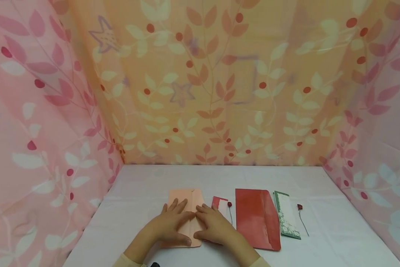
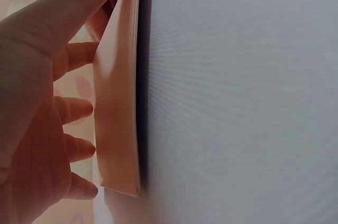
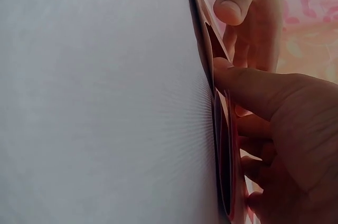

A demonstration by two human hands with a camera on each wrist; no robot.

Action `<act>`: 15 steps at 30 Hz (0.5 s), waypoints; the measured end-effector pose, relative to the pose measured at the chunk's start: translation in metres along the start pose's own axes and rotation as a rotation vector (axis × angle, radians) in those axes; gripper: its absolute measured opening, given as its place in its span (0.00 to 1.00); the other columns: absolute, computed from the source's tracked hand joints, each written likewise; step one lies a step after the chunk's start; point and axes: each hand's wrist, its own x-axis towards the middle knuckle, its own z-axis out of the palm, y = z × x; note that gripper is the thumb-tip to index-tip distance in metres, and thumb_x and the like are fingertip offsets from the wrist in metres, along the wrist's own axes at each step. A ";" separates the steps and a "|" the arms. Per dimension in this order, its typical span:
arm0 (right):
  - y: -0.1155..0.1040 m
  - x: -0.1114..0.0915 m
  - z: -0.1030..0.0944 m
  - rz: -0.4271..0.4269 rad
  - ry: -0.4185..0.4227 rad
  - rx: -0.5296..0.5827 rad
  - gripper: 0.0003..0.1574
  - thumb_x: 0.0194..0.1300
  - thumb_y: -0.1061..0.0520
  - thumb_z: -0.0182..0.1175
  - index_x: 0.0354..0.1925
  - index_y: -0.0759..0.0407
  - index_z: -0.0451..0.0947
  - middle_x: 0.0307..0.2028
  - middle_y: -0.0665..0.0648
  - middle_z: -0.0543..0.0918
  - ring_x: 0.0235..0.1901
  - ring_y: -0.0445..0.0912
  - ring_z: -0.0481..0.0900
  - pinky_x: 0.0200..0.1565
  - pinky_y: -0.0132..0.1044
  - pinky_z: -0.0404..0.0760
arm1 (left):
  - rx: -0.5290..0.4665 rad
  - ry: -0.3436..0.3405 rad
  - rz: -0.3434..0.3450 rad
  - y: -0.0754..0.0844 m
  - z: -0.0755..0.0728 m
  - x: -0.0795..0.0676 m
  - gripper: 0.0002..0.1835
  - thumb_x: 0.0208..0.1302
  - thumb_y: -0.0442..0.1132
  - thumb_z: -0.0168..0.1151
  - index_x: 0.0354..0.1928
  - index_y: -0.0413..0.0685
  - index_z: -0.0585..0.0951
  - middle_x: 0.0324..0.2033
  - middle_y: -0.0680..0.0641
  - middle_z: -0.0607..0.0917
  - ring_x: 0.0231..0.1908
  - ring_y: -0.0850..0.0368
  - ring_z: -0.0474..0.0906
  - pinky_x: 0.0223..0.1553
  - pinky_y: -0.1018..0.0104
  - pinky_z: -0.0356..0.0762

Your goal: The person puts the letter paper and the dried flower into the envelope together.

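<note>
Peach envelope (image 1: pixel 186 215) lies under both flat-spread hands (image 1: pixel 168 226) (image 1: pixel 215 224) (red envelope (image 1: pixel 256 217) head-view only)

Head view, lower centre: left hand (image 1: pixel 171 224) and right hand (image 1: pixel 213 224) are covering most of the peach envelope (image 1: pixel 190 198); its lower half is staying hidden under palms. Small red card (image 1: pixel 220 204) is lying partly under right hand, lower end not visible. Forearms are being cut off at bottom edge. Dark object (image 1: pixel 154 264) at bottom edge: too little showing to ID. Small flower w/ stem (image 1: pixel 300 207), right of centre: detail too small to tell. Wrist views: envelope is appearing edge-on, faces not readable.
</note>
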 end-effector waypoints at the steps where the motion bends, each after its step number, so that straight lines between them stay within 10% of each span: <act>1: -0.001 0.000 -0.001 0.004 -0.004 0.002 0.48 0.57 0.34 0.71 0.69 0.56 0.75 0.73 0.53 0.71 0.76 0.53 0.62 0.76 0.60 0.54 | -0.002 -0.002 -0.005 0.000 0.000 0.000 0.53 0.45 0.83 0.60 0.73 0.68 0.70 0.81 0.39 0.52 0.78 0.27 0.42 0.67 0.19 0.46; 15: 0.000 0.003 0.002 0.035 -0.021 -0.018 0.48 0.58 0.33 0.71 0.69 0.55 0.75 0.73 0.51 0.70 0.76 0.51 0.63 0.75 0.59 0.57 | -0.056 0.035 -0.007 -0.004 -0.010 0.001 0.45 0.38 0.77 0.72 0.58 0.66 0.73 0.79 0.38 0.56 0.76 0.25 0.48 0.66 0.22 0.57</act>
